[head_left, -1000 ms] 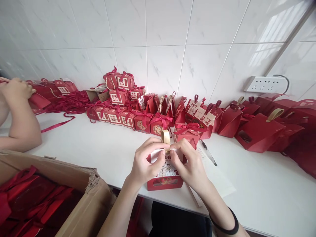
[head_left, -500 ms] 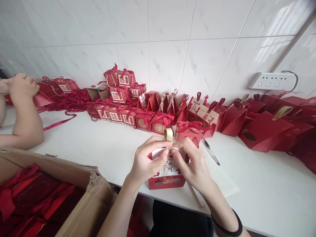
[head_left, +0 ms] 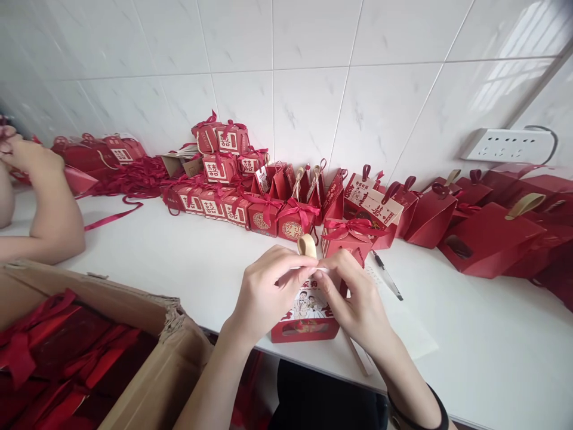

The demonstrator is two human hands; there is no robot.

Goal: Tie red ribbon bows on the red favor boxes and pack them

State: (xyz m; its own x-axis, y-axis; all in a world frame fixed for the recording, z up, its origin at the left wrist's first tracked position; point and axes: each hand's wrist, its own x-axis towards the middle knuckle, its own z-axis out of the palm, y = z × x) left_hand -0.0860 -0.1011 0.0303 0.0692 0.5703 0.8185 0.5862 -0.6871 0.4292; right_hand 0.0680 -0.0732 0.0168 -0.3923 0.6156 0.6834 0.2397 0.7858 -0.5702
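Note:
A red and white gift box [head_left: 308, 307] with a printed couple and a clear window stands upright at the table's front edge. From its top rises a loop of gold ribbon [head_left: 307, 245]. My left hand [head_left: 268, 292] pinches the top of the box at the base of the loop, thumb against index finger. Close beside it, my right hand [head_left: 351, 292] pinches the same top edge, the fingertips of both hands nearly meeting. The fingers cover where the ribbon joins the box. Just behind stands a red box with a ribbon bow [head_left: 347, 239].
Small red boxes [head_left: 219, 206] are stacked along the tiled wall, with peaked red bags [head_left: 487, 239] to the right. A pen [head_left: 387, 275] lies on paper. At lower left stands an open cardboard carton [head_left: 174, 358]; beyond it rests a co-worker's arm [head_left: 56, 215]. A power strip [head_left: 505, 145] is on the wall.
The fingertips have closed in over the base of the gold loop, which now leans slightly and shows its round opening. The co-worker's hands have shifted a little left. The view has turned slightly.

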